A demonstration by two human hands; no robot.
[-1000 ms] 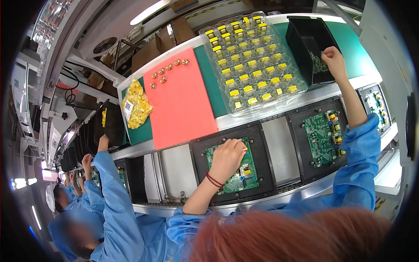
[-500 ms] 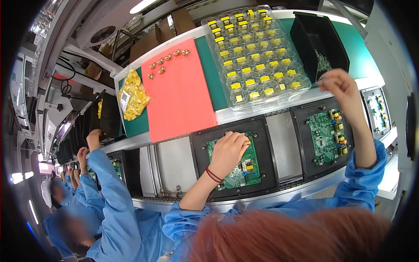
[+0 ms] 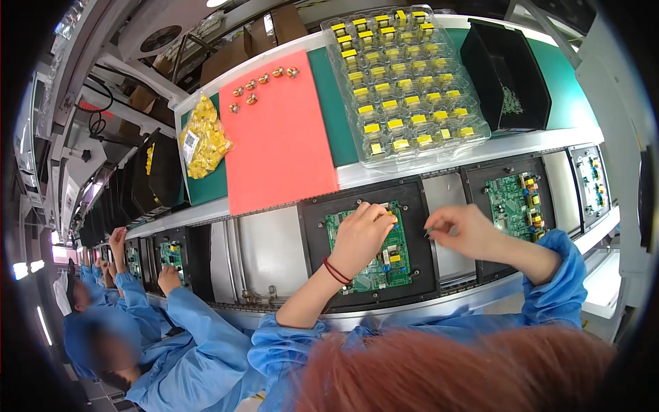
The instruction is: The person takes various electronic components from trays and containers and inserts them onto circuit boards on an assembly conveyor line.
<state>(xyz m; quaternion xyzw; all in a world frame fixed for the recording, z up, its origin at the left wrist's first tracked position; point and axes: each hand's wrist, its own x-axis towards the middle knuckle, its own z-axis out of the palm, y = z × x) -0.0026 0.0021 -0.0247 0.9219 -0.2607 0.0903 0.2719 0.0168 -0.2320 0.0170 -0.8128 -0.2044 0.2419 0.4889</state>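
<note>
Tabletop: green, with the conveyor line along its near edge. Pink sheet lies left of centre, reaching that edge. Clear tray of yellow-topped components sits to its right; black bin by the tabletop's right end, loose small pieces inside.

On the line before me: black carrier, holding the green circuit board. A second board sits in the next carrier, to the right.

Left hand: fingers curled and pointing down over the far half of my board, tips at a small yellow component near its far right corner. Whether they grip it or only rest on it, I cannot tell. Right hand: thumb and forefinger closed on a small part, raised above the carrier's right edge, apart from the board. Its type and ends are too small to read.

Handling notes, my judgement: hold the part by its very tips, leaving its ends in sight, and use little force, since a hard pinch could twist or flick it away. Best to carry it over the carrier rather than the gap beside it, where a drop might be lost. Left wrist high, so the palm does not lean on neighbouring components; left fingertips light, steadying without pushing anything askew. Right forearm should clear the second board.
</note>
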